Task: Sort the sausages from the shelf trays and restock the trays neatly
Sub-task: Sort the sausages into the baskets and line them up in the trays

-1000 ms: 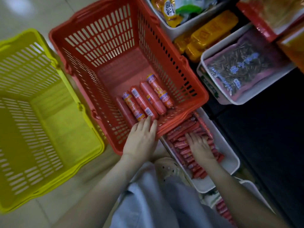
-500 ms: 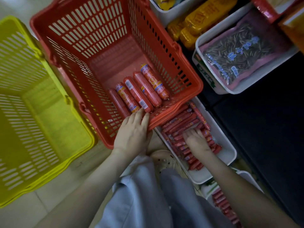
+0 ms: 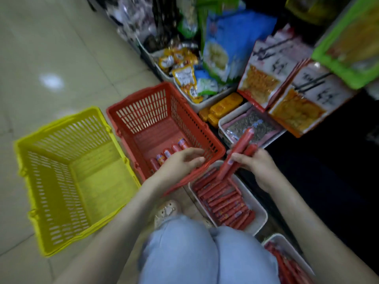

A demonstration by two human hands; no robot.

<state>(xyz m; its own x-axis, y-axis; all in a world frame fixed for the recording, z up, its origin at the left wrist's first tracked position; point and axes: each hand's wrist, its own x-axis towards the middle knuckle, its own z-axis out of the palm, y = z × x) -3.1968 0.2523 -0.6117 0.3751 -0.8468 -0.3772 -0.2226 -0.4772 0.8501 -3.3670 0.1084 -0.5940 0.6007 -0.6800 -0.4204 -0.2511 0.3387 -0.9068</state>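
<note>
A person crouching on a pale tiled floor is gripping a small bundle of long, thin, red plastic-wrapped sausages (image 3: 238, 152) in the right hand (image 3: 256, 168), fingers curling round the sticks near their lower half while the tips are tilting up and away toward a white tray of sunflower-seed packets (image 3: 253, 128). The bundle is hanging just above the far end of a white rectangular plastic tray (image 3: 260, 214), where many more thin red sausages (image 3: 223, 199) are lying side by side in a slanting row. The left hand (image 3: 180, 162) is hovering beside it, fingers loose and apart, holding nothing, above the near corner of a red slotted plastic basket (image 3: 143, 119); whether it is touching the rim cannot be told. Short, thick red sausages with pale labels (image 3: 168, 153) are lying in a row on that basket's floor, just beyond the left hand. A yellow slotted plastic basket (image 3: 71, 181) is standing on the floor to the left, and a second white tray of red sausages (image 3: 287, 261) is showing at the lower right, by the right forearm
</note>
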